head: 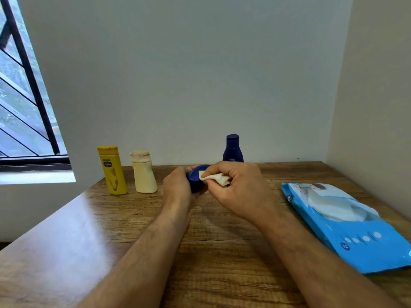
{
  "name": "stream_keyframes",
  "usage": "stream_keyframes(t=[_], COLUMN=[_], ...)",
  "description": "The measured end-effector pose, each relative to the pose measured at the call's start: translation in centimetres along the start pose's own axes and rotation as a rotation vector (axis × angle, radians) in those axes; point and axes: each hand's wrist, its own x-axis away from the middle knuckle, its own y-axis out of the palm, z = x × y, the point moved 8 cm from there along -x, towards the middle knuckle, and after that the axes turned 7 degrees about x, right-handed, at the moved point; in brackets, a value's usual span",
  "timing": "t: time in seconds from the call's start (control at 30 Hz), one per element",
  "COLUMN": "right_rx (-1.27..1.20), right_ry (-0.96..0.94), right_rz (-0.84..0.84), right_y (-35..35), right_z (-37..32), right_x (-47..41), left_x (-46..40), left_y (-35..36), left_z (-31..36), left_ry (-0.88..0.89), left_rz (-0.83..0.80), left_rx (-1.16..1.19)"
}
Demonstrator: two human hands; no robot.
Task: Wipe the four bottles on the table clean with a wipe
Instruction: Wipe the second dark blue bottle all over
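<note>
My left hand [178, 185] grips a dark blue bottle [195, 174] in the middle of the table, lifted and tilted, mostly hidden by my fingers. My right hand [240, 187] pinches a folded white wipe [214, 177] and presses it against the top of that bottle. A yellow bottle [112, 170] stands upright at the far left. Right beside it stands a cream bottle [143, 173] with a pale cap. A second dark blue bottle [232, 148] stands at the back near the wall, behind my right hand.
A blue pack of wipes [347, 225] lies flat at the table's right side. The wooden table [89, 230] meets a wall at the back and another on the right. A barred window [24, 96] is at the left.
</note>
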Motion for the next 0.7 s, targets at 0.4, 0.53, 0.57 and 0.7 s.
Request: stream_keyframes(t=[0.4, 0.53, 0.57, 0.7], right_rx=[0.03, -0.003, 0.001, 0.022], right_ry=[-0.066, 0.032, 0.047, -0.006], right_rz=[0.026, 0.14, 0.148, 0.016], right_y=[0.0, -1.2, -1.3, 0.0], right_z=[-1.1, 0.2, 0.4, -0.4], right_x=[0.1, -0.1, -0.1, 0.1], left_x=[0.1, -0.3, -0.4, -0.8], left_y=[0.8, 0.7, 0.6, 0.0], left_z=[1.0, 0.5, 0.4, 0.1], left_ry=[0.135, 0.104, 0.096, 0.077], left_rz=[-0.103, -0.099, -0.09, -0.038], left_rx=[-0.1, -0.04, -0.02, 0.03])
